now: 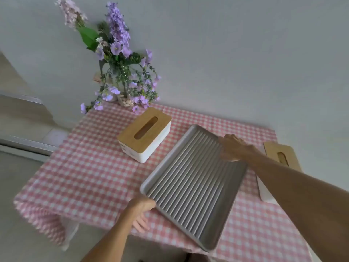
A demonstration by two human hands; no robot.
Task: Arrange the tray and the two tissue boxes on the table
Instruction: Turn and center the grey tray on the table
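Note:
A grey ribbed tray (192, 186) with a white rim lies diagonally in the middle of the table. My left hand (142, 208) grips its near left edge, thumb on top and fingers underneath. My right hand (233, 147) holds the far right edge. One white tissue box with a wooden lid (144, 134) stands left of the tray, apart from it. A second tissue box (281, 159) stands at the right, partly hidden behind my right forearm.
A pink and white checked cloth covers the table (85, 167). A glass vase of purple flowers (122, 78) stands at the back left corner against the white wall. The tray's near corner reaches the table's front edge.

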